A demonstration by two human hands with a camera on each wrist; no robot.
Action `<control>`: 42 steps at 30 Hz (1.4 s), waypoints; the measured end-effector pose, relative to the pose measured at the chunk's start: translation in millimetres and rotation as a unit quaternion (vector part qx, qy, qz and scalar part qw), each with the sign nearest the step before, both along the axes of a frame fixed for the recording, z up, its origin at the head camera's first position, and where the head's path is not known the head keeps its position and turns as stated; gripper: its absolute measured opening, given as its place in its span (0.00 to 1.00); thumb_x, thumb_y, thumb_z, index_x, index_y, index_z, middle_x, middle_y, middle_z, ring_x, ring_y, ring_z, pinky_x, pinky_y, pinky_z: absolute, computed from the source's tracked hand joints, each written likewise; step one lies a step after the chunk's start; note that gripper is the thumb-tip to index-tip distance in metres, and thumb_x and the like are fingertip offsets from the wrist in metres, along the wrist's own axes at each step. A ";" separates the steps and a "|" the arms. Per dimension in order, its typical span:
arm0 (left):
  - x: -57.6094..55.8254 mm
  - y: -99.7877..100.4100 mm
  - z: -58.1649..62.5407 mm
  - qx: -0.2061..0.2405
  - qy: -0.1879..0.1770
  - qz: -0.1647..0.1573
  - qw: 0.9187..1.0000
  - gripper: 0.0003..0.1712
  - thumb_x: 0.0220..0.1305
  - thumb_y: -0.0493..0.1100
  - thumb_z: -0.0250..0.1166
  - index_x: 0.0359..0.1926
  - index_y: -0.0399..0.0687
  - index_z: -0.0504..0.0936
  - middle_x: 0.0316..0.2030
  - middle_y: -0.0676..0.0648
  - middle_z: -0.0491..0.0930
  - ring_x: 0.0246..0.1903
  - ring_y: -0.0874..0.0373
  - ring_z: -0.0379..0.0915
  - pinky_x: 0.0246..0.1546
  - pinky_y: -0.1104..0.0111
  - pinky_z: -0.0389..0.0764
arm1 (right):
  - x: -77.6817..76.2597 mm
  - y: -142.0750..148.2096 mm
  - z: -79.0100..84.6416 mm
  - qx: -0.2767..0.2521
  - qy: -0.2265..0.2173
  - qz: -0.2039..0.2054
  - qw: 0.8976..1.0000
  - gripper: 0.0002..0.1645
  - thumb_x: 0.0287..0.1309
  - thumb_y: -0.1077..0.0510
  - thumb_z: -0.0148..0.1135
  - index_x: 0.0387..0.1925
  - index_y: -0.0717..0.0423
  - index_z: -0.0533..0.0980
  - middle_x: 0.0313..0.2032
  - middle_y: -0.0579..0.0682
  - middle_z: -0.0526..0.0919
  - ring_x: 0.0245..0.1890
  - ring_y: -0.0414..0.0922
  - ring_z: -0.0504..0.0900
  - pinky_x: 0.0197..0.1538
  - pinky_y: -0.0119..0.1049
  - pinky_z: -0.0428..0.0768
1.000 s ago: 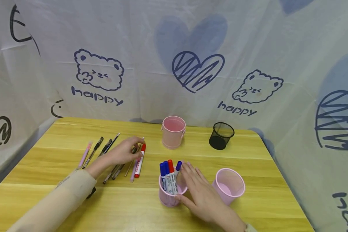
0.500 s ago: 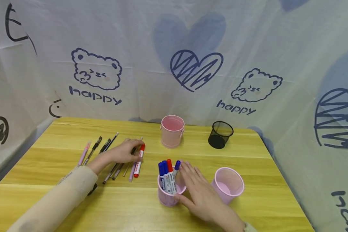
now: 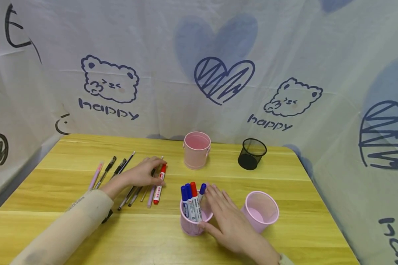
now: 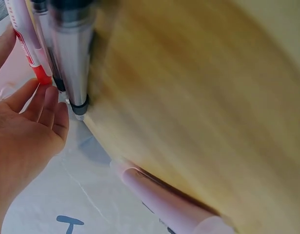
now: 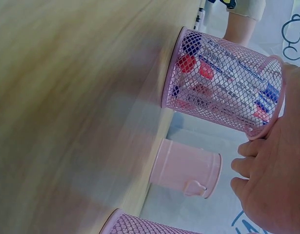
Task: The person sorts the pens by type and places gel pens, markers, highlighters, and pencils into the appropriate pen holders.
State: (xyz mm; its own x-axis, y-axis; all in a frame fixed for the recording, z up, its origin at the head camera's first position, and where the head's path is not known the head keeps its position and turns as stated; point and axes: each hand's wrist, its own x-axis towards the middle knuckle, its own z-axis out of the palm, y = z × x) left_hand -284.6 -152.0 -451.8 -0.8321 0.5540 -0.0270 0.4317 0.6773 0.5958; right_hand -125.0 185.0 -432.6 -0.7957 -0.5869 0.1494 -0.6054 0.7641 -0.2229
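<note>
Pink mesh makes the cup (image 3: 191, 220) that stands near the front of the yellow wooden table (image 3: 285, 176). Blue and red markers (image 3: 192, 200) stand up inside it. The right hand (image 3: 227, 217) rests on the side of this cup, with its fingers flat and straight and the thumb low against the mesh. The right wrist view shows the fingertips at the cup's rim.

The left hand (image 3: 142, 173) lies on a row of pens (image 3: 119, 176) on the left part of the table. Its fingers curl over a red marker (image 3: 159, 179) at the right end of the row and touch it. I cannot tell if they grip it tight.

Another pink mesh cup (image 3: 260, 211) stands just beside the right hand. A pink bucket (image 3: 197, 150) and a black mesh cup (image 3: 251, 154) stand farther back, well apart from both hands.
</note>
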 end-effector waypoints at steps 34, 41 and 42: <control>15.3 7.1 10.0 0.145 -0.037 0.024 0.988 0.44 0.59 0.29 0.75 0.74 0.36 0.66 0.69 0.33 0.63 0.58 0.39 0.75 0.44 0.67 0.87 | -0.6 -0.5 -1.8 -0.011 0.002 0.000 1.000 0.53 0.75 0.28 0.43 0.83 0.57 0.46 0.83 0.53 0.45 0.82 0.46 0.43 0.81 0.47 0.48; 20.0 6.8 10.8 0.195 -0.048 0.033 0.979 0.45 0.57 0.26 0.74 0.74 0.38 0.66 0.69 0.35 0.64 0.56 0.38 0.76 0.42 0.68 0.88 | -0.3 -0.3 -2.1 -0.009 -0.003 -0.005 1.000 0.53 0.75 0.28 0.43 0.83 0.56 0.45 0.83 0.51 0.43 0.82 0.47 0.43 0.81 0.47 0.47; 20.9 7.2 12.0 0.202 -0.050 0.036 0.977 0.45 0.57 0.26 0.74 0.74 0.39 0.66 0.69 0.35 0.64 0.56 0.38 0.76 0.42 0.68 0.88 | -0.4 -0.3 -2.2 -0.010 -0.002 -0.004 1.000 0.53 0.75 0.28 0.43 0.83 0.56 0.45 0.83 0.51 0.43 0.82 0.47 0.43 0.81 0.47 0.47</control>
State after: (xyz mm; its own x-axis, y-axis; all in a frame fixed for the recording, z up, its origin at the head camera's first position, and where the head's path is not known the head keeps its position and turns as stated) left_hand -263.6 -144.8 -439.8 -0.8732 0.4772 0.0988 0.3180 0.4043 0.8575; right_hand -125.4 184.7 -434.8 -0.8015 -0.5770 0.1572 -0.5978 0.7649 -0.2401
